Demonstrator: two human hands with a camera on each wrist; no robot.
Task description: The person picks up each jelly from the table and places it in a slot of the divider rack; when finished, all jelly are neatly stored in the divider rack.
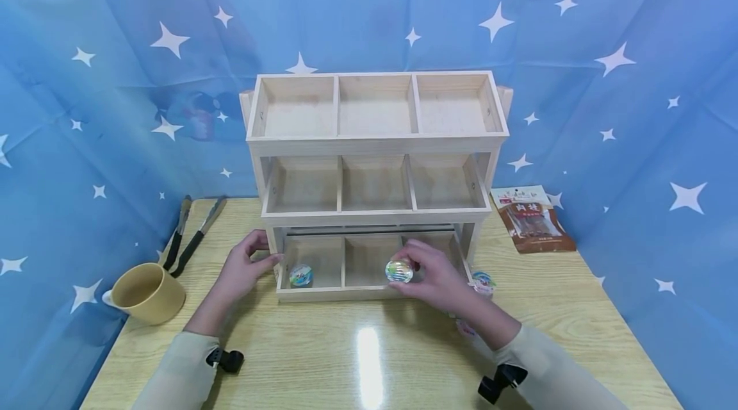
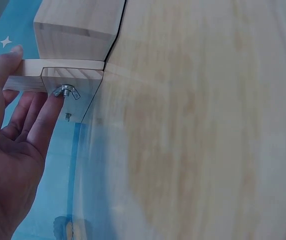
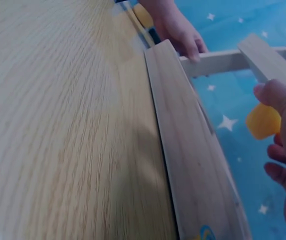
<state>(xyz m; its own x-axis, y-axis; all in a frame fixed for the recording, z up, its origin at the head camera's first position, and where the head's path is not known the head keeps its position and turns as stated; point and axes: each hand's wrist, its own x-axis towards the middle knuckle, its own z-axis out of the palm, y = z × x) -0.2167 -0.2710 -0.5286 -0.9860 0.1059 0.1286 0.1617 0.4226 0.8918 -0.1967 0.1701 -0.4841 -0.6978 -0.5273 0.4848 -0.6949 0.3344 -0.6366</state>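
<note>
Blue star-print curtain (image 1: 369, 6) behind, light wood table (image 1: 311, 359) under. Clock on head view, left to right: yellow mug (image 1: 152, 301) at 8; my left hand (image 1: 245, 266) further in at 8, thumb and fingers gripping the wooden rack (image 1: 377, 146) low on its side; one cup (image 1: 301, 276) sitting in the bottom tray's (image 1: 334, 295) left bay at 7; my right hand (image 1: 435, 275) at 5, pinching another cup (image 1: 399, 271), can't tell over which bay; more packs (image 1: 483, 279) at 4, partly behind my forearm, count unclear. Status, my read: one placed, one unreleased, packs outside still left.
</note>
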